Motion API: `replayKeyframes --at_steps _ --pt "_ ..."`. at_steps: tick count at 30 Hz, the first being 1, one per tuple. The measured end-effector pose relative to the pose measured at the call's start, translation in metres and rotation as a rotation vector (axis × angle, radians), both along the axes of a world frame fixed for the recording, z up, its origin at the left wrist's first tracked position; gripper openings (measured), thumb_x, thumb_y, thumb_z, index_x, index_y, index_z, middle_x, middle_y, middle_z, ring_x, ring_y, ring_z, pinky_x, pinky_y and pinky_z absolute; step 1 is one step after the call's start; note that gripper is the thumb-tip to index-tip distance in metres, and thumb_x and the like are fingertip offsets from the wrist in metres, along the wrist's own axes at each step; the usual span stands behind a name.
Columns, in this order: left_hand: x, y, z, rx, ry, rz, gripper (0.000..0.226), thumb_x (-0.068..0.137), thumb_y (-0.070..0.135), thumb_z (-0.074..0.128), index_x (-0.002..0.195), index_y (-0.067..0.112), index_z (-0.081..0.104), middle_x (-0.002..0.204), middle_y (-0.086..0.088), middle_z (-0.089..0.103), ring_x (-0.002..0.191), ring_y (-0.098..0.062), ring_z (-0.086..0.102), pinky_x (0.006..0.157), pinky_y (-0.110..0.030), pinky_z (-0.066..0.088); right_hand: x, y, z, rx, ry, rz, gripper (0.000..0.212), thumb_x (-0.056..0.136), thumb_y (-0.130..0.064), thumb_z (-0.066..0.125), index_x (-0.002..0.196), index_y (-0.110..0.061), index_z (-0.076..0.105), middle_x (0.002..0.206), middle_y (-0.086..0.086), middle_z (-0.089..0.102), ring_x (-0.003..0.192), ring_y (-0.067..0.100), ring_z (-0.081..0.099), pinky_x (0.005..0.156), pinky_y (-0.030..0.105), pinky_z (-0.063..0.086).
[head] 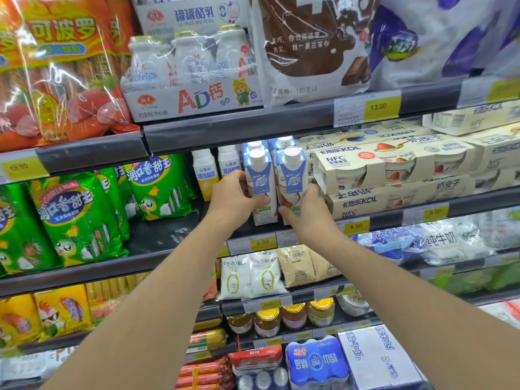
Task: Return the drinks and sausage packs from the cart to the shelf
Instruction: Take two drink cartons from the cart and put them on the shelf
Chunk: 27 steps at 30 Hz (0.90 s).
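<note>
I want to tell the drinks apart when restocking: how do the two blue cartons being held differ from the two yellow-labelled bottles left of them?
The blue cartons are angular, sit at the shelf front, each gripped by a hand; the yellow-labelled bottles are rounded, further back, untouched. Both stand upright with white caps.

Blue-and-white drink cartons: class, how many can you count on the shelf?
4: one in the left hand, one in the right hand, two directly behind them. More may be hidden.
</note>
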State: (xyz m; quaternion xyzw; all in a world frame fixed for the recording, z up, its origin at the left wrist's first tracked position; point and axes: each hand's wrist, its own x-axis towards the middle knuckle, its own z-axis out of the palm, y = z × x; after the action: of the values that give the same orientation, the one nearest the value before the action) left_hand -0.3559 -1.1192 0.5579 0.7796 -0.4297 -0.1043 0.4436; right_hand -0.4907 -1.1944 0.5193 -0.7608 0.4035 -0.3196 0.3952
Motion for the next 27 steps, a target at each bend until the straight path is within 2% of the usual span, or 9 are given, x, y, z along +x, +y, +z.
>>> replayKeyframes --at_steps 5,10,13,15,18,21,24,25,27 --pt "-0.003 0.008 -0.002 0.027 0.052 0.011 0.053 0.072 0.017 0.088 0.115 0.015 0.058 0.102 0.006 0.069 0.093 -0.011 0.068 0.088 -0.037 0.058 -0.001 0.0 -0.004 -0.02 0.01 0.003 0.048 0.09 -0.021 0.069 0.124 -0.007 0.038 0.108 -0.001 0.044 0.096 0.013 0.045 0.08 0.027 0.038" --pt "0.0 0.04 -0.013 0.125 0.047 0.081 0.068 0.077 0.035 0.083 0.133 0.015 0.049 0.12 0.001 0.06 0.107 -0.016 0.06 0.096 -0.035 0.051 -0.003 0.002 -0.003 -0.016 0.036 0.018 0.052 0.088 -0.024 0.071 0.125 -0.005 0.039 0.11 0.0 0.044 0.098 0.015 0.045 0.08 0.028 0.038" --pt "0.01 0.065 -0.016 0.146 0.042 0.114 0.066 0.08 0.034 0.08 0.135 0.013 0.049 0.121 -0.002 0.061 0.109 -0.018 0.06 0.099 -0.036 0.05 -0.007 0.006 0.001 -0.001 0.058 -0.026 0.06 0.084 -0.032 0.073 0.127 -0.006 0.04 0.121 0.008 0.054 0.11 0.026 0.054 0.09 0.039 0.049" --pt "0.017 0.083 -0.016 0.145 0.032 0.127 0.064 0.081 0.033 0.08 0.134 0.012 0.05 0.119 -0.002 0.062 0.107 -0.017 0.061 0.095 -0.032 0.05 -0.014 0.015 0.005 0.01 0.058 -0.049 0.064 0.083 -0.036 0.073 0.13 -0.008 0.04 0.123 0.01 0.056 0.114 0.028 0.056 0.094 0.043 0.05" --pt "0.03 0.118 -0.015 0.145 0.043 0.123 0.058 0.083 0.035 0.077 0.131 0.012 0.053 0.116 -0.002 0.062 0.104 -0.018 0.06 0.089 -0.031 0.051 -0.029 0.041 0.01 -0.028 0.029 -0.086 0.061 0.086 -0.035 0.071 0.132 -0.009 0.041 0.119 0.003 0.054 0.11 0.021 0.053 0.091 0.036 0.046" --pt "0.045 0.166 -0.021 0.187 0.021 0.106 0.052 0.086 0.041 0.073 0.127 0.013 0.057 0.117 -0.001 0.063 0.107 -0.019 0.059 0.094 -0.037 0.051 -0.036 0.085 0.01 -0.134 0.05 -0.132 0.055 0.09 -0.028 0.067 0.133 -0.007 0.041 0.118 0.002 0.049 0.109 0.02 0.049 0.087 0.031 0.039" --pt "0.064 0.232 -0.032 0.233 -0.014 0.126 0.052 0.087 0.042 0.071 0.127 0.012 0.057 0.12 -0.002 0.063 0.109 -0.02 0.059 0.095 -0.033 0.048 -0.014 0.148 0.006 -0.198 0.169 -0.028 0.057 0.092 -0.028 0.064 0.139 -0.007 0.039 0.136 0.009 0.049 0.118 0.024 0.05 0.094 0.032 0.039" --pt "0.074 0.259 -0.035 0.256 -0.023 0.141 0.051 0.088 0.041 0.07 0.127 0.011 0.057 0.121 -0.003 0.063 0.11 -0.02 0.059 0.094 -0.032 0.047 0.001 0.171 0.003 -0.212 0.228 0.049 0.055 0.092 -0.028 0.064 0.137 -0.006 0.041 0.134 0.011 0.05 0.122 0.027 0.049 0.094 0.033 0.039" --pt "0.094 0.319 -0.043 0.317 -0.034 0.174 0.051 0.089 0.043 0.068 0.127 0.011 0.056 0.123 -0.005 0.062 0.11 -0.021 0.058 0.092 -0.032 0.046 0.036 0.222 -0.001 -0.256 0.36 0.212 0.043 0.092 -0.029 0.064 0.124 -0.004 0.05 0.118 0.013 0.056 0.117 0.032 0.053 0.087 0.035 0.041"
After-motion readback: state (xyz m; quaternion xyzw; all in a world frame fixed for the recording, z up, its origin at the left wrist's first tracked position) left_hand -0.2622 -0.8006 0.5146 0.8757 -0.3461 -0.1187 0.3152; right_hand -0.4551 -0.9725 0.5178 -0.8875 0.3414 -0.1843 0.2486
